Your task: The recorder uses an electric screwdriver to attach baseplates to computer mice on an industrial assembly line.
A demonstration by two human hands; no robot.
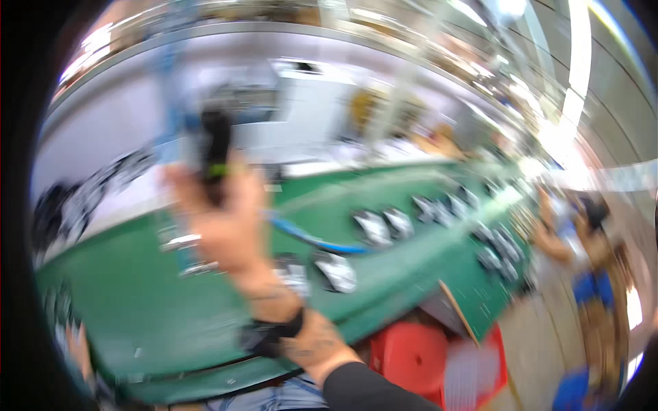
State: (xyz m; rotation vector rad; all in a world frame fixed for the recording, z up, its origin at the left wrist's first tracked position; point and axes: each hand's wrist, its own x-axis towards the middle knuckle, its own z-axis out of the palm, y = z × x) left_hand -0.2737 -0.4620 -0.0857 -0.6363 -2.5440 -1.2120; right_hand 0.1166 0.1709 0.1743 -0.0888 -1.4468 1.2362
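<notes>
My right hand (229,222), smeared by motion, is raised over the green bench. Its fingers are closed around an upright, black stick-shaped tool (216,140) with a bright green band; the tool's exact kind is too blurred to tell. A black band circles that wrist, and the sleeve is black. Beside the hand lie some shiny metal pieces (181,243) and a blue hose or cord (319,243). At the lower left rim is my left hand (79,349), low by the bench edge near blurred black-and-white pieces (60,305). Its fingers do not show clearly.
Rounded black-and-white parts (334,272) lie spaced along the green bench (151,294). A white box-like thing (308,103) stands behind, under a shelf (274,29). Below the bench's right side are a red stool (411,359) and a red crate (502,363). Another person (565,240) sits farther right.
</notes>
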